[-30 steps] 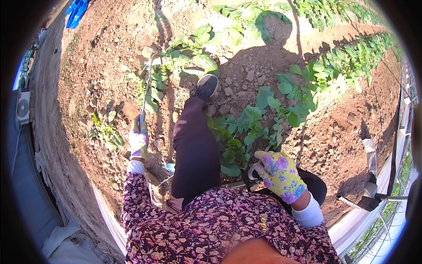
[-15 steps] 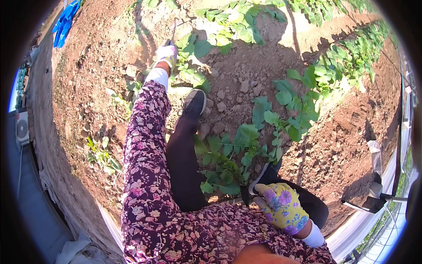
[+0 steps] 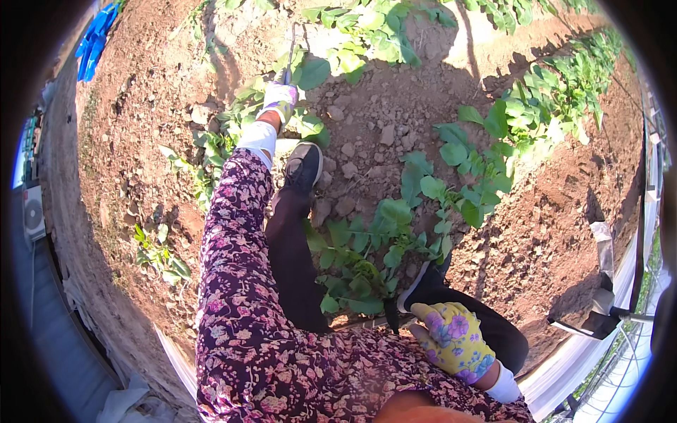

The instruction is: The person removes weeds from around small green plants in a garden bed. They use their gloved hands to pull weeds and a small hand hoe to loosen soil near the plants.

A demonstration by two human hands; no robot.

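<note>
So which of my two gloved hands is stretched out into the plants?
The left hand, in the pale glove, reaching far forward past the black shoe and gripping a thin tool handle. The right hand, in the yellow flowered glove, rests near the knee.

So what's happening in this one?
A person crouches in a garden bed of dry, clumpy soil, seen from above. The left hand, in a pale glove, reaches far forward among low leafy plants and grips the handle of a thin metal tool that stands up out of the dirt. The right hand, in a yellow flowered glove, rests near the knee beside a cluster of green seedlings. A dark shoe is planted between the plants.
</note>
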